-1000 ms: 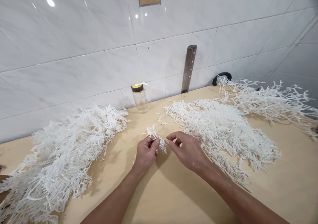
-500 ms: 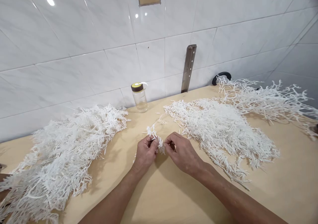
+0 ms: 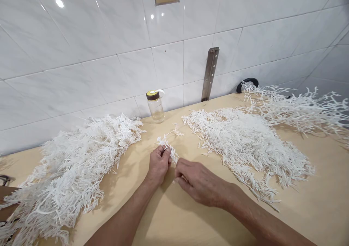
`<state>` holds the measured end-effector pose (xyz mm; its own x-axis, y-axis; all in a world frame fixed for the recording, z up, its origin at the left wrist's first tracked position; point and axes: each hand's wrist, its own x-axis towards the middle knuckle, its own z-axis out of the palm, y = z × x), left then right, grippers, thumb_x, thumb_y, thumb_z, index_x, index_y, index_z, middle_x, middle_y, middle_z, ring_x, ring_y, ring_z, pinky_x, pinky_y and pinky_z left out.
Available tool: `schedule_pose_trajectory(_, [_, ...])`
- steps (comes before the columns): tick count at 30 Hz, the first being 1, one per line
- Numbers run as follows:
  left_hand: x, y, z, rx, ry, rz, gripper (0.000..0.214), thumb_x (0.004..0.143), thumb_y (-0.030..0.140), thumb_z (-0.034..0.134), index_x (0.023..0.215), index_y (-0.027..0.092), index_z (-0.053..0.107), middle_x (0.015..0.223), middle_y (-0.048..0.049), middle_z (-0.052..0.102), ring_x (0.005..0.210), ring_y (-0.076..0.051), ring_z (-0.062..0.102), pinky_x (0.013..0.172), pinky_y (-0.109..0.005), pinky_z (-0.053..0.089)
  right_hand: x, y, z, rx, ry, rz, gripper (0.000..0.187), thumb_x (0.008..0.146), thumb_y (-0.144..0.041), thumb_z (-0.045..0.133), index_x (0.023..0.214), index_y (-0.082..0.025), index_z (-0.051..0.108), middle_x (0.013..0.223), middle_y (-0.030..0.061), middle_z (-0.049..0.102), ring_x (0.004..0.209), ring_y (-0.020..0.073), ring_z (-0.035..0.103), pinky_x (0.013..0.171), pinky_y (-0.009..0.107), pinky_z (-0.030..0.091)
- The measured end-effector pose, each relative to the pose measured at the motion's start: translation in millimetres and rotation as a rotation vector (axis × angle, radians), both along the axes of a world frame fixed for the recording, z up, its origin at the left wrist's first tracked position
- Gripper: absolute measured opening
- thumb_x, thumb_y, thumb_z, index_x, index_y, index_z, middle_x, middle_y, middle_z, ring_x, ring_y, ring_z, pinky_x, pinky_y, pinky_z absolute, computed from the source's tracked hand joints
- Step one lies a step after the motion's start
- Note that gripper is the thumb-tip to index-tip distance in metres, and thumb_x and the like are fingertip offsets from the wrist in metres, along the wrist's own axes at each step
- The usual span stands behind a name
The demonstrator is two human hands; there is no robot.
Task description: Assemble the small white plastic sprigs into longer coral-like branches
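Observation:
A small white branched plastic sprig [image 3: 164, 142] with short prongs is pinched in my left hand [image 3: 159, 164], above the middle of the table. My right hand [image 3: 195, 180] is close by on the right, slightly nearer to me, its fingers curled together. A tiny white bit shows by its fingertips; what they grip is mostly hidden. Just beyond my left hand, a few loose white pieces [image 3: 177, 131] lie on the tabletop [image 3: 174, 217].
A heap of bushy white sprigs [image 3: 89, 166] lies left, beside part of another person's arm [image 3: 9, 202]. On the right are a pile of short white pieces [image 3: 251, 140] and bare white branches [image 3: 300, 108]. A lidded bottle [image 3: 156, 109] and metal bracket [image 3: 209, 75] stand by the tiled wall.
My right hand has moved down, nearer to me, away from the sprig. My left hand still pinches the sprig, now turned a little. The view has shifted slightly.

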<state>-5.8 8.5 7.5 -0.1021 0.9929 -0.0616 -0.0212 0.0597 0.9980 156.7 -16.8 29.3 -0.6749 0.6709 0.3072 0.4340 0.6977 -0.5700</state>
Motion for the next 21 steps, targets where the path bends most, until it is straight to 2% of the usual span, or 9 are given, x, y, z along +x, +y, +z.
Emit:
schedule_pose_trajectory(3, [-3.6,1.5,1.4,0.024,0.021,-0.022,0.032,0.077,0.043,0.068,0.067,0.018,0.051,0.049,0.0063,0.048,0.044,-0.007,0.041,0.044,-0.018,0.033,-2.5,-3.4,1.7,-0.15,0.048,-0.007,0.009,0.09,-0.014,0.05,0.084,-0.02,0.051,0.084,0.0009,0.059,0.068,0.0134,0.051,0.062,0.027,0.043])
schedule_pose_trajectory(6, [-4.8,0.7,1.4,0.05,0.053,-0.073,0.034,0.078,0.047,0.067,0.068,0.018,0.053,0.047,0.0069,0.045,0.039,-0.006,0.037,0.04,-0.018,0.03,6.3,4.3,2.0,-0.27,0.175,-0.175,0.007,0.086,-0.014,0.052,0.083,-0.021,0.053,0.082,0.0007,0.062,0.068,0.0134,0.056,0.058,0.025,0.045])
schedule_pose_trajectory(11, [-4.9,-1.6,0.1,0.052,0.051,-0.134,0.035,0.078,0.05,0.068,0.074,0.017,0.058,0.047,0.0069,0.045,0.038,-0.006,0.035,0.038,-0.019,0.028,28.8,23.5,3.4,-0.469,0.355,-0.453,0.005,0.088,-0.026,0.054,0.086,-0.022,0.056,0.068,-0.0037,0.058,0.047,0.0101,0.053,0.042,0.022,0.044])
schedule_pose_trajectory(13, [-4.3,-3.1,-0.1,0.075,0.069,-0.156,0.034,0.079,0.049,0.067,0.075,0.017,0.06,0.048,0.0065,0.046,0.039,-0.006,0.036,0.039,-0.019,0.029,31.3,26.2,5.0,-0.541,0.402,-0.474,0.008,0.087,-0.029,0.055,0.087,-0.021,0.057,0.066,-0.0046,0.057,0.043,0.0096,0.053,0.039,0.022,0.045])
schedule_pose_trajectory(16, [-2.4,-5.6,-0.1,0.11,0.109,-0.191,0.032,0.081,0.047,0.066,0.077,0.016,0.061,0.049,0.0056,0.047,0.041,-0.007,0.039,0.041,-0.019,0.031,27.5,25.6,5.8,-0.627,0.377,-0.427,0.015,0.087,-0.034,0.057,0.082,-0.02,0.061,0.061,-0.005,0.058,0.039,0.0089,0.053,0.039,0.022,0.045])
schedule_pose_trajectory(21, [0.1,-7.4,-1.7,0.147,0.136,-0.212,0.031,0.082,0.046,0.065,0.08,0.015,0.063,0.053,0.0042,0.05,0.044,-0.008,0.042,0.043,-0.02,0.035,20.7,24.2,0.6,-0.671,0.355,-0.381,0.021,0.086,-0.039,0.06,0.088,-0.019,0.067,0.059,-0.0051,0.059,0.039,0.0094,0.057,0.042,0.021,0.046])
